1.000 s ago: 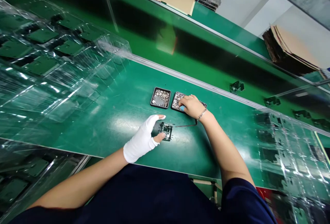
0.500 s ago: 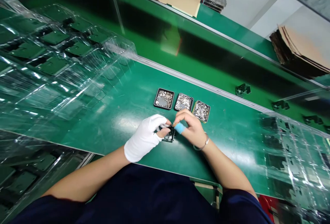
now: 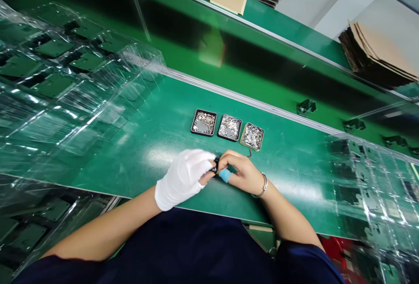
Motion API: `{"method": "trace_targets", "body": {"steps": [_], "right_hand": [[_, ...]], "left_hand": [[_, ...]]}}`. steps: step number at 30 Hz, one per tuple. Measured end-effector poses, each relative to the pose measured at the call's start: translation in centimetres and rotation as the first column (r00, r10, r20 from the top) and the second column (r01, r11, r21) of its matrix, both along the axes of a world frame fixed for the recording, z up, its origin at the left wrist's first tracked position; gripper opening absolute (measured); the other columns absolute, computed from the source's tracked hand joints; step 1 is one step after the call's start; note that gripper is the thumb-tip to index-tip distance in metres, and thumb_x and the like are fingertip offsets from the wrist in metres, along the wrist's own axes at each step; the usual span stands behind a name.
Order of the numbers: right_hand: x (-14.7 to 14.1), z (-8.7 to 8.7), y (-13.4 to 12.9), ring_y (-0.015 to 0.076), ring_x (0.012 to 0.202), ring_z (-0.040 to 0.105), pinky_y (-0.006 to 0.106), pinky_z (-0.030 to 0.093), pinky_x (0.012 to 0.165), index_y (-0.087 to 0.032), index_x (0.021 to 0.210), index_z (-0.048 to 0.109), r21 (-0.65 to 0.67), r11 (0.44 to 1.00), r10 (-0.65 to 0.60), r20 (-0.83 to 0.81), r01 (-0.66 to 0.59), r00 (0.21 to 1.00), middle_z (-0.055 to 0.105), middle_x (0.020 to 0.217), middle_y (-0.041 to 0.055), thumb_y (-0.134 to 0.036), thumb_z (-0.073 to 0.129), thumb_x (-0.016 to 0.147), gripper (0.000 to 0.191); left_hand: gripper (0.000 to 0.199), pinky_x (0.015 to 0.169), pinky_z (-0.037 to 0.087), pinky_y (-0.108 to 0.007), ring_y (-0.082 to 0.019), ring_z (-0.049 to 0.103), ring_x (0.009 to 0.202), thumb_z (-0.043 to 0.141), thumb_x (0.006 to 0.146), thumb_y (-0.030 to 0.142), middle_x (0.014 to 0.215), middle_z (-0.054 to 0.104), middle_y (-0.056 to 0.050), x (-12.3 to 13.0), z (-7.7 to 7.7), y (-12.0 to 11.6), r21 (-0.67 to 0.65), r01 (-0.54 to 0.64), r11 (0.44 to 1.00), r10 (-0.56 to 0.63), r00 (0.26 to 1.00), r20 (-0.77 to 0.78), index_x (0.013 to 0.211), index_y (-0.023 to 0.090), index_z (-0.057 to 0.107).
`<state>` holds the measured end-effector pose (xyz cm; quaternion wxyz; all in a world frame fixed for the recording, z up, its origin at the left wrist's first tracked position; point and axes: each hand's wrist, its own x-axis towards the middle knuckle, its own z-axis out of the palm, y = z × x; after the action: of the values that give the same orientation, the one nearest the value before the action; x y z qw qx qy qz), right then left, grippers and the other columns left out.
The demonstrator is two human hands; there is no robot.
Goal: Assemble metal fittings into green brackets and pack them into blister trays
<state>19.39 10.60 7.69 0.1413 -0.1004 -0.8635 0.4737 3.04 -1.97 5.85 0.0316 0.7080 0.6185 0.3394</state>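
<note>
Green bench (image 3: 294, 162) across mid-frame: front edge runs just below the hands, back rail above; open room L & R of ctr, out to clear plastic packs at far L (image 3: 108, 109) & far R (image 3: 363, 183). Gloved L hand (image 3: 183, 177), fingers closed on black part (image 3: 216, 165) at ctr; R hand (image 3: 244, 172), fingers pinched at its R side, can't tell on what. Vs 1 s ago, R hand's come down from small trays (image 3: 231, 133), now uncovered.
</note>
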Motion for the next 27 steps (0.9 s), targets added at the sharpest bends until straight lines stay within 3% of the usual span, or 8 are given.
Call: {"method": "trace_targets", "body": {"steps": [2, 4, 7, 10, 15, 20, 24, 27], "right_hand": [[0.2, -0.3, 0.2, 0.0136, 0.073, 0.053, 0.028, 0.046, 0.068, -0.02, 0.081, 0.057, 0.084, 0.993, -0.079, -0.025, 0.08, 0.997, 0.057, 0.079, 0.0019, -0.016, 0.052, 0.085, 0.007], [0.2, -0.8, 0.3, 0.0142, 0.074, 0.053, 0.028, 0.046, 0.069, -0.02, 0.082, 0.056, 0.135, 0.983, -0.124, -0.038, 0.128, 0.992, 0.058, 0.079, 0.0023, -0.016, 0.051, 0.086, 0.008], [-0.1, -1.6, 0.2, 0.0155, 0.076, 0.054, 0.03, 0.045, 0.071, -0.02, 0.084, 0.056, 0.219, 0.97, -0.098, -0.027, 0.102, 0.995, 0.059, 0.081, 0.0031, -0.017, 0.05, 0.087, 0.007], [-0.2, -2.1, 0.0, 0.0169, 0.077, 0.054, 0.032, 0.043, 0.072, -0.02, 0.085, 0.056, 0.306, 0.949, -0.083, 0.013, 0.075, 0.996, 0.06, 0.083, 0.004, -0.019, 0.05, 0.088, 0.006], [-0.1, -2.4, -0.2, 0.0189, 0.08, 0.054, 0.033, 0.042, 0.073, -0.02, 0.087, 0.057, 0.382, 0.921, -0.102, 0.054, 0.074, 0.993, 0.061, 0.086, 0.0056, -0.019, 0.049, 0.087, 0.008], [-0.3, -2.6, -0.8, 0.023, 0.084, 0.053, 0.038, 0.044, 0.076, -0.019, 0.089, 0.058, 0.485, 0.869, -0.183, 0.137, 0.096, 0.973, 0.061, 0.089, 0.0083, -0.008, 0.049, 0.077, 0.019], [-0.2, -2.8, -1.1, 0.0209, 0.092, 0.058, 0.036, 0.049, 0.082, -0.019, 0.103, 0.056, 0.374, 0.904, -0.257, 0.086, 0.207, 0.963, 0.063, 0.102, 0.0094, -0.01, 0.047, 0.082, 0.025], [-0.2, -2.7, -1.2, 0.0165, 0.084, 0.063, 0.03, 0.052, 0.078, -0.019, 0.106, 0.057, 0.263, 0.945, -0.218, 0.055, 0.196, 0.974, 0.067, 0.097, 0.006, -0.016, 0.046, 0.088, 0.021]], "left_hand": [[0.046, 0.092, 0.047, -0.045, -0.03, 0.055, 0.114, 0.058, 0.08, 0.041, 0.121, 0.057, -0.016, -0.1, -1.1, -0.2, -0.07, -0.044, 0.997, 0.055, 0.984, 0.169, 0.117, 0.015, 0.05], [0.064, 0.098, 0.044, -0.048, -0.032, 0.048, 0.124, 0.063, 0.075, 0.04, 0.132, 0.049, -0.018, -0.1, -2.1, -0.2, -0.215, -0.011, 0.976, 0.072, 0.959, 0.275, 0.129, 0.015, 0.038], [0.052, 0.094, 0.048, -0.044, -0.028, 0.055, 0.113, 0.06, 0.076, 0.031, 0.121, 0.055, -0.013, 0.2, -2.9, 0.1, -0.348, 0.051, 0.936, 0.094, 0.917, 0.387, 0.123, 0.018, 0.041], [0.04, 0.088, 0.051, -0.041, -0.024, 0.059, 0.101, 0.056, 0.076, 0.027, 0.108, 0.056, -0.009, 0.6, -2.6, 0.4, -0.316, 0.019, 0.948, 0.119, 0.904, 0.41, 0.114, 0.019, 0.046], [0.038, 0.085, 0.051, -0.041, -0.025, 0.058, 0.099, 0.054, 0.074, 0.025, 0.105, 0.055, -0.01, 0.8, -1.7, 0.4, -0.246, 0.004, 0.969, 0.075, 0.947, 0.313, 0.111, 0.017, 0.047], [0.038, 0.085, 0.05, -0.046, -0.03, 0.057, 0.101, 0.053, 0.073, 0.022, 0.106, 0.056, -0.014, 1.0, -1.9, 0.3, -0.158, -0.039, 0.987, 0.063, 0.987, 0.146, 0.11, 0.015, 0.05], [0.041, 0.086, 0.049, -0.046, -0.03, 0.057, 0.102, 0.054, 0.075, 0.025, 0.108, 0.055, -0.016, 0.7, -2.0, 0.2, -0.13, -0.022, 0.991, 0.044, 0.985, 0.167, 0.114, 0.012, 0.047], [0.051, 0.084, 0.051, -0.042, -0.027, 0.058, 0.101, 0.059, 0.075, 0.036, 0.109, 0.056, -0.014, 0.0, -1.0, 0.4, -0.236, 0.072, 0.969, -0.006, 0.963, 0.27, 0.118, 0.013, 0.044]]}}
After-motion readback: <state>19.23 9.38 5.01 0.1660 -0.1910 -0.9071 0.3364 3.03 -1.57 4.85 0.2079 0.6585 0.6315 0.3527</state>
